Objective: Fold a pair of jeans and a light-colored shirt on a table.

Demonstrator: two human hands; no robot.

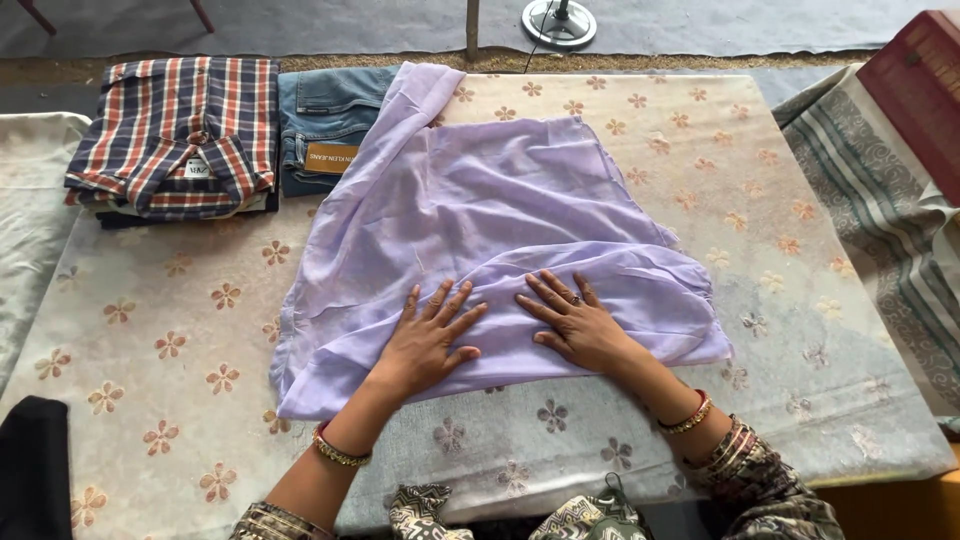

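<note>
Lilac garment (480,200) lies mid-table, long axis running left-right, mostly far of both hands. Left hand (428,340) and right hand (572,322) press flat on its near fold, fingers splayed, gripping nothing.

My tabletop (760,200) is covered with a pale cloth printed with small orange and grey flowers. At its far left corner sits a folded plaid shirt (175,135) on a stack, with folded blue jeans (325,125) just beside it. Beyond the far edge I see a strip of brownish floor (330,62), then a grey mat (300,22). A round metal stand base (559,22) rests there, near a thin upright post (472,28). To my right lies a striped, patterned fabric (880,220) and a dark red box (925,90). A white cloth (25,220) drapes on my left. The light is soft and even.
</note>
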